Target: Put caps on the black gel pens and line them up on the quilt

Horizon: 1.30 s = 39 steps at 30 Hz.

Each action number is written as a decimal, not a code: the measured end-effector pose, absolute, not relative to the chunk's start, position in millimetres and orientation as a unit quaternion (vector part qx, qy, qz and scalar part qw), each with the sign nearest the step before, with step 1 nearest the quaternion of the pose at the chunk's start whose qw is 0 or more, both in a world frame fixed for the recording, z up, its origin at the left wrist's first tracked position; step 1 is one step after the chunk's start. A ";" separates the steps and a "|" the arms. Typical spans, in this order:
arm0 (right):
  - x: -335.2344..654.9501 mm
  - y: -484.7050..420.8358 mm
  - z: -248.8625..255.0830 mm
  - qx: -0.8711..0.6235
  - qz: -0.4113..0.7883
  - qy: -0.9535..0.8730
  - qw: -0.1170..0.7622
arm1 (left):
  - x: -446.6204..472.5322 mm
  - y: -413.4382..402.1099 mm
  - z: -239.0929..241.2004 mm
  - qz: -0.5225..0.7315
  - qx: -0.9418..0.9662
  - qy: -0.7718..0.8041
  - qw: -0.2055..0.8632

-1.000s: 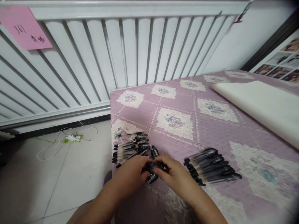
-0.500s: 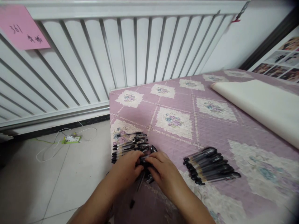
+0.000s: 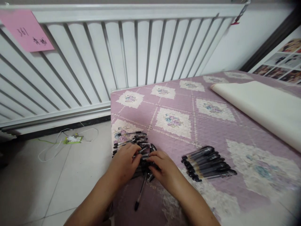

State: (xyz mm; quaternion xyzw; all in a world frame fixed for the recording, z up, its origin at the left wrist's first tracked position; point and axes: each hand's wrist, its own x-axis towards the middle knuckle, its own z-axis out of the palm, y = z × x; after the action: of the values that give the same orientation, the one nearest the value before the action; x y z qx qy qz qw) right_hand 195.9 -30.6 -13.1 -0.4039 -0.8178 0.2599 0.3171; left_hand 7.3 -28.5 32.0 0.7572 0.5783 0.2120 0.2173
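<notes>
- Our left hand (image 3: 124,161) is by the left edge of the purple flowered cover (image 3: 168,103), with its fingers bent at some black pens (image 3: 144,157). We cannot tell if it grips one.
- Our right hand (image 3: 166,168) is just beside them, on the other side. Its thumb and fingers are close together on the pens, but its grip is hidden from us.
- So the pens in the middle lie between our two hands, and some are under our fingers.
- One loose pen (image 3: 141,191) sticks out below our hands, its dark tip toward the near edge.
- More pens lie in a row (image 3: 131,139) at the left edge, just past our left hand.
- A neat bunch of pens (image 3: 209,163) lies to the right, apart from our right hand.
</notes>
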 end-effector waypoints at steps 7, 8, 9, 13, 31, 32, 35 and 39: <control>200.8 -29.8 -13.6 -0.413 0.264 -0.818 0.301 | 23.1 -74.0 35.1 0.158 0.745 0.615 0.204; 202.1 -30.2 -13.2 -0.413 0.263 -0.819 0.299 | 25.2 -85.9 28.7 0.147 0.738 0.622 0.215; 203.4 -30.7 -12.6 -0.413 0.261 -0.820 0.297 | 27.2 -98.1 21.0 0.140 0.731 0.629 0.224; 207.2 -34.2 -9.0 -0.417 0.258 -0.821 0.292 | 33.2 -136.4 -11.1 0.139 0.724 0.655 0.166; 227.3 -50.8 -0.2 -0.534 0.186 -0.800 0.200 | 15.5 -116.9 -31.9 0.233 0.719 0.652 -0.058; 224.6 -51.1 -0.6 -0.538 0.182 -0.798 0.201 | 16.3 -117.1 -30.0 0.239 0.724 0.644 -0.060; 217.1 -50.5 -2.2 -0.541 0.181 -0.793 0.214 | 19.9 -123.2 -22.4 0.249 0.749 0.611 -0.060; 214.4 -48.6 -3.9 -0.540 0.189 -0.788 0.227 | 20.1 -133.1 -26.6 0.247 0.827 0.500 -0.067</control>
State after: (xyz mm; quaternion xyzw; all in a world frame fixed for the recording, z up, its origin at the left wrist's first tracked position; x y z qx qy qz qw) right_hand 214.4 -48.6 -3.9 -0.5400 -0.7881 0.1892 0.2270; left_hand 20.1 -133.1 -26.6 0.8270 0.5004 0.2474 -0.0666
